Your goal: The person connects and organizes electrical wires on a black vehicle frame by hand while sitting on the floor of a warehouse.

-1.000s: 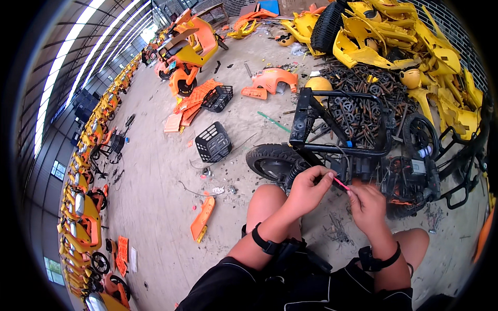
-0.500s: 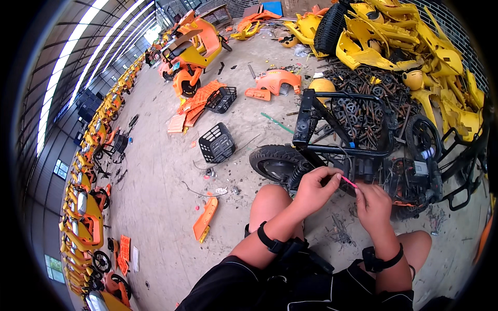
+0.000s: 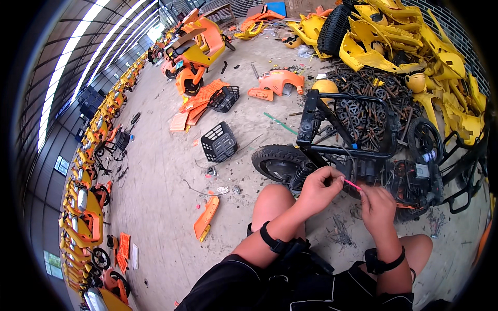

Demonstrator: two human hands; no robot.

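My left hand (image 3: pixel 326 189) has its fingers curled and pinched on one end of a thin bright pink item (image 3: pixel 351 184), a rod or strip. My right hand (image 3: pixel 375 203) grips the other end between thumb and fingers, a little lower and to the right. Both hands are in front of a stripped black scooter chassis (image 3: pixel 356 153), with a bare rectangular tube frame, wiring and housings. Its tyre (image 3: pixel 270 160) and shock spring (image 3: pixel 302 174) lie beyond my left hand. What the far parts of the pink item touch is hidden by my fingers.
Behind the chassis are rusty metal parts (image 3: pixel 363 114) and yellow body panels (image 3: pixel 394 46). Black baskets (image 3: pixel 218 140), orange panels (image 3: pixel 205 217) and wire lie on the concrete floor (image 3: pixel 155 197). A long row of yellow scooters (image 3: pixel 83 217) lines the left; a half-stripped scooter (image 3: pixel 199 44) stands further back.
The surroundings have shifted slightly rightward in the picture. Both hands, still holding the pink item, sit a little further right than a second ago, with their grip much the same.
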